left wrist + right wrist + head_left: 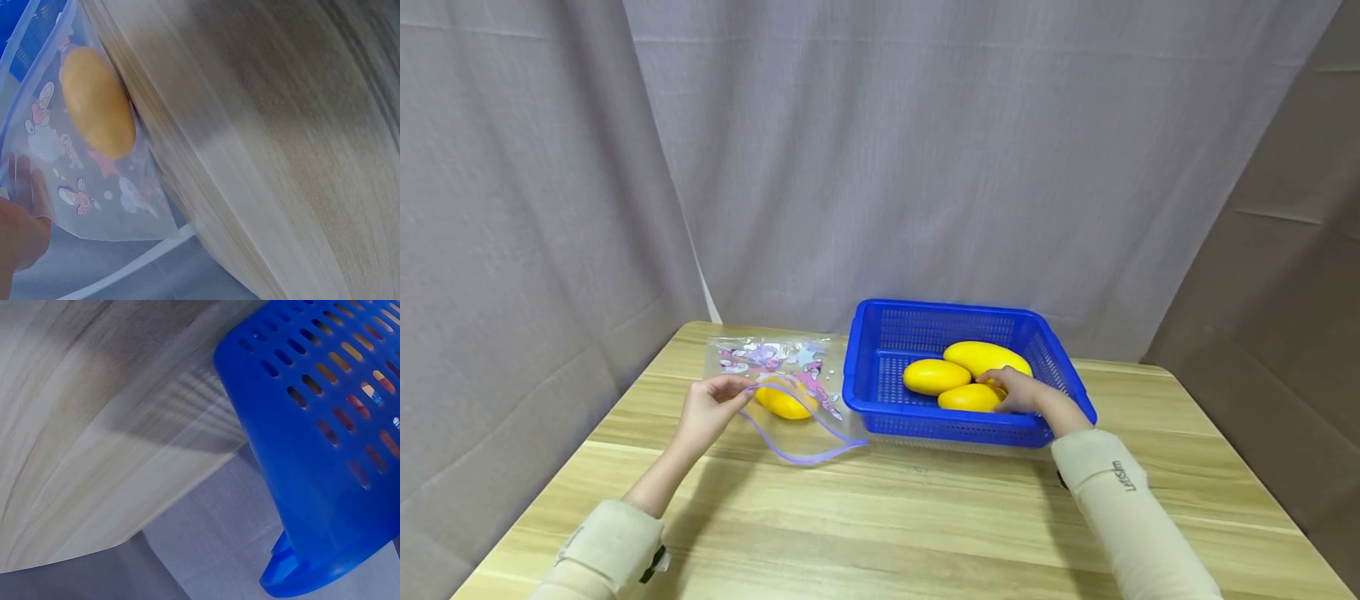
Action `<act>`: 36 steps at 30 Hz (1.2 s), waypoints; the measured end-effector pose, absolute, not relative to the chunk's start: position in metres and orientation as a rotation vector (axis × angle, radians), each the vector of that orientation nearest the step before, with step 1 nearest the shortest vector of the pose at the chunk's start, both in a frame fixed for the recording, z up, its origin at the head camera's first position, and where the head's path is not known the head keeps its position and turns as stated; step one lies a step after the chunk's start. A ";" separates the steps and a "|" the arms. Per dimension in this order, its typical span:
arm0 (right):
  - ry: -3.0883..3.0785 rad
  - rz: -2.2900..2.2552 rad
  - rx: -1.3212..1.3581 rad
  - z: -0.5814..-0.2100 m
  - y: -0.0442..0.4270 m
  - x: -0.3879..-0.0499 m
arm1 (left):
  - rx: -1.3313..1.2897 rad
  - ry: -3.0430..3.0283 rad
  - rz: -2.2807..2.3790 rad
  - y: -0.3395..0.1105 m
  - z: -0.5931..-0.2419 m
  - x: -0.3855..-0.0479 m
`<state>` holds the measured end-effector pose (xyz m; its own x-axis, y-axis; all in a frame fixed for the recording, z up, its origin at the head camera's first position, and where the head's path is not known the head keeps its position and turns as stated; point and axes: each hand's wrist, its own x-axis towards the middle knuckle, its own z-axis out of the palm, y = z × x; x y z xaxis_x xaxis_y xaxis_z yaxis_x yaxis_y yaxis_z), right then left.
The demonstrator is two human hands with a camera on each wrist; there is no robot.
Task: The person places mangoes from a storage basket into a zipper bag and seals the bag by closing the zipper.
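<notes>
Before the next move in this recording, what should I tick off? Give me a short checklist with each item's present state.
1. Bag mouth open: ok, its purple edges stand apart.
2. Left hand holding the bag: ok, it pinches the edge.
3. Fruit inside the bag lying clear of the mouth: ok, it sits behind the opening.
4. Right hand on the front fruit: cannot tell how firmly; the fingers are partly hidden.
5. Front fruit clear of the basket: not ok, it lies inside, below the rim.
6. Basket upright on the table: ok.
</notes>
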<state>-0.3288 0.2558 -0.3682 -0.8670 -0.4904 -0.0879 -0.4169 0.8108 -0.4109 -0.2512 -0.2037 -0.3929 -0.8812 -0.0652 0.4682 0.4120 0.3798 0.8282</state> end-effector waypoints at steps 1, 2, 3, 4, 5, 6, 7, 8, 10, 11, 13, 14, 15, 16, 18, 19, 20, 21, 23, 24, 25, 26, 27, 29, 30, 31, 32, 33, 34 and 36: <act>2.810 -0.565 -0.716 -0.369 0.256 -0.328 | -0.299 -2.217 -1.515 -0.203 -0.391 -0.250; 2.811 -0.563 -0.721 -0.369 0.256 -0.328 | -0.299 -2.218 -1.514 -0.202 -0.389 -0.247; 2.811 -0.562 -0.721 -0.370 0.256 -0.328 | -0.295 -2.225 -1.510 -0.200 -0.386 -0.244; 2.811 -0.557 -0.719 -0.371 0.256 -0.327 | -0.293 -2.235 -1.497 -0.199 -0.383 -0.241; 2.810 -0.548 -0.718 -0.372 0.256 -0.327 | -0.289 -2.243 -1.491 -0.197 -0.380 -0.238; 2.811 -0.540 -0.730 -0.373 0.257 -0.326 | -0.292 -2.240 -1.494 -0.198 -0.380 -0.238; 2.811 -0.536 -0.744 -0.373 0.257 -0.326 | -0.290 -2.243 -1.494 -0.198 -0.381 -0.238; 2.811 -0.534 -0.751 -0.374 0.257 -0.326 | -0.291 -2.246 -1.489 -0.199 -0.383 -0.239; 2.814 -0.524 -0.748 -0.375 0.257 -0.326 | -0.299 -2.236 -1.491 -0.201 -0.390 -0.244; 2.814 -0.526 -0.755 -0.375 0.257 -0.327 | -0.303 -2.227 -1.498 -0.203 -0.393 -0.246; 2.809 -0.531 -0.732 -0.375 0.256 -0.328 | -0.304 -2.219 -1.494 -0.204 -0.394 -0.247; 2.809 -0.524 -0.725 -0.374 0.255 -0.328 | -0.304 -2.217 -1.492 -0.203 -0.393 -0.246; 2.806 -0.519 -0.712 -0.373 0.255 -0.329 | -0.302 -2.215 -1.491 -0.203 -0.391 -0.245; 2.805 -0.519 -0.697 -0.372 0.254 -0.329 | -0.301 -2.215 -1.488 -0.203 -0.390 -0.244; 2.798 -0.528 -0.676 -0.370 0.253 -0.328 | -0.294 -2.218 -1.485 -0.204 -0.389 -0.244; 2.797 -0.526 -0.677 -0.370 0.252 -0.328 | -0.289 -2.222 -1.487 -0.204 -0.390 -0.245; 2.792 -0.529 -0.677 -0.370 0.252 -0.328 | -0.284 -2.229 -1.482 -0.205 -0.391 -0.246; 2.786 -0.540 -0.671 -0.370 0.252 -0.328 | -0.282 -2.233 -1.480 -0.206 -0.393 -0.248; 2.779 -0.542 -0.695 -0.371 0.252 -0.328 | -0.279 -2.239 -1.480 -0.207 -0.395 -0.250; 2.778 -0.530 -0.713 -0.372 0.252 -0.328 | -0.280 -2.239 -1.482 -0.207 -0.396 -0.251; 2.781 -0.515 -0.736 -0.373 0.252 -0.329 | -0.283 -2.236 -1.482 -0.208 -0.397 -0.251; 2.785 -0.498 -0.758 -0.374 0.252 -0.330 | -0.289 -2.231 -1.484 -0.208 -0.397 -0.252; 2.791 -0.489 -0.775 -0.375 0.252 -0.331 | -0.296 -2.225 -1.488 -0.208 -0.397 -0.252; 2.802 -0.460 -0.803 -0.376 0.252 -0.333 | -0.308 -2.218 -1.489 -0.208 -0.397 -0.252; 2.807 -0.454 -0.809 -0.377 0.252 -0.334 | -0.313 -2.215 -1.491 -0.208 -0.397 -0.252; 2.810 -0.450 -0.811 -0.377 0.252 -0.335 | -0.319 -2.215 -1.489 -0.208 -0.397 -0.252; 2.813 -0.445 -0.816 -0.377 0.252 -0.335 | -0.322 -2.214 -1.490 -0.207 -0.397 -0.252; 2.816 -0.442 -0.824 -0.377 0.252 -0.335 | -0.323 -2.214 -1.490 -0.207 -0.397 -0.252; 2.820 -0.429 -0.842 -0.377 0.252 -0.335 | -0.321 -2.215 -1.491 -0.207 -0.397 -0.252; 2.834 -0.414 -0.869 -0.377 0.251 -0.334 | -0.318 -2.217 -1.492 -0.207 -0.397 -0.252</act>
<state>-0.3340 0.2511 -0.3765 -0.8214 -0.5671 -0.0607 -0.5261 0.7945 -0.3035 -0.2516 -0.2070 -0.3966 -0.8736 -0.0568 0.4833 0.4263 0.3896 0.8164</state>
